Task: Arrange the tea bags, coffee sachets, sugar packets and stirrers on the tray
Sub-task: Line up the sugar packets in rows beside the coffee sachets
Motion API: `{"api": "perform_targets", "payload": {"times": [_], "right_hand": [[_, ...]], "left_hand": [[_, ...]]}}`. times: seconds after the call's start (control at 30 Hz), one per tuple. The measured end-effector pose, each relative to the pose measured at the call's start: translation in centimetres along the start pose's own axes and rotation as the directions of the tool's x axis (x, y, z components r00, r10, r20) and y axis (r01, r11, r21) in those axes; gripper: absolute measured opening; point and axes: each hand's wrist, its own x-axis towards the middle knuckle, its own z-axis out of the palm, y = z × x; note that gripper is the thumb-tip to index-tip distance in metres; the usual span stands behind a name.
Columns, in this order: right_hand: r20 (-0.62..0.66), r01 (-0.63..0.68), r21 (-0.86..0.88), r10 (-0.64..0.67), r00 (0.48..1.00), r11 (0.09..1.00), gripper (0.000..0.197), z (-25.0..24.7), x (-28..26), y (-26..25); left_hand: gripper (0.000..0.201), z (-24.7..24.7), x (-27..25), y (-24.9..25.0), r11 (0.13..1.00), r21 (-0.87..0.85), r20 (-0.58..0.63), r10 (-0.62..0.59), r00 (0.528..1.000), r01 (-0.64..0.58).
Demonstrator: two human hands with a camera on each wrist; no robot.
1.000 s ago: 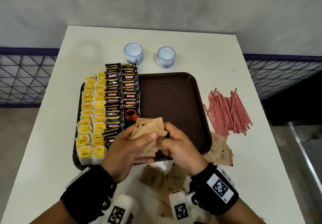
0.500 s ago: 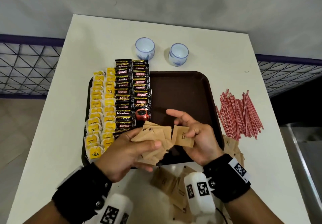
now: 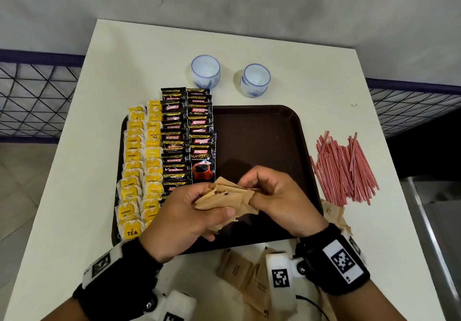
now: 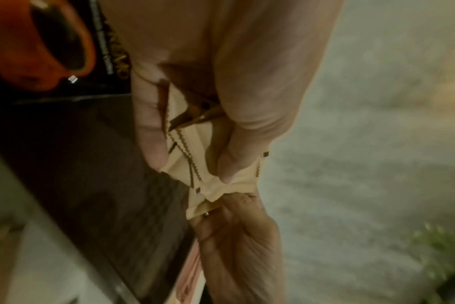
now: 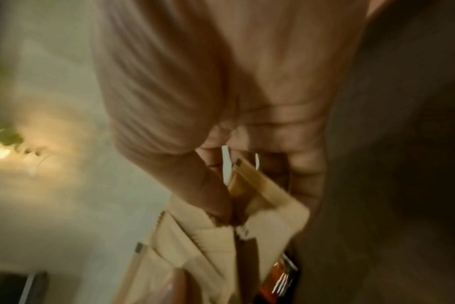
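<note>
Left hand (image 3: 189, 211) is curled around a fanned stack of brown sugar packets (image 3: 224, 199), thumb clamped across the top, held above the near edge of the tray (image 3: 262, 126). Right hand (image 3: 277, 196) pinches the stack's right end with thumb and fingertips, other fingers curled in. In the left wrist view we see the stack (image 4: 195, 160) with serrated packet edges showing between the fingers. Stack's long axis runs roughly left-right across the tray, slightly tilted.

On the tray: two columns of yellow tea bags (image 3: 139, 171) at the left, two columns of black coffee sachets (image 3: 187, 131) just beside them, columns running front-to-back. Right half of the tray is bare.

Red-striped stirrers (image 3: 341, 168) lie in a pile on the table (image 3: 149, 58) right of the tray, long axes mostly front-to-back. Loose sugar packets (image 3: 237, 270) sit on the table near the front edge of the tray. Two cups (image 3: 205, 71) stand behind the tray.
</note>
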Motion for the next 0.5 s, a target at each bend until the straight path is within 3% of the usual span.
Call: {"api": "perform_targets", "payload": {"times": [0.1,0.23,0.33,0.4,0.5], "right_hand": [[0.049,0.067,-0.201,-0.059,0.997,0.977,0.022,-0.6,0.2,-0.3],[0.103,0.078,-0.210,-0.057,0.993,0.974,0.030,-1.4,0.9,-0.4],[-0.107,-0.032,-0.153,0.015,0.994,0.988,0.027,-3.6,2.2,-0.1],[-0.296,-0.096,-0.110,0.060,0.953,0.989,0.024,-5.7,3.1,0.3],[-0.441,-0.142,-0.062,0.100,0.892,0.988,0.016,-8.6,4.3,0.9]], "left_hand": [[0.021,-0.3,0.2,0.4,0.986,0.148,0.018,0.073,0.997,-0.075],[0.022,-0.8,-0.1,1.4,0.970,0.203,0.035,0.125,0.991,-0.130],[0.030,-2.8,-0.5,1.8,0.980,0.151,-0.098,0.146,0.984,-0.130],[0.039,-5.2,-0.9,1.5,0.987,0.065,-0.212,0.159,0.964,-0.148],[0.035,-9.2,-1.6,0.4,0.987,0.015,-0.394,0.152,0.906,-0.159]]}}
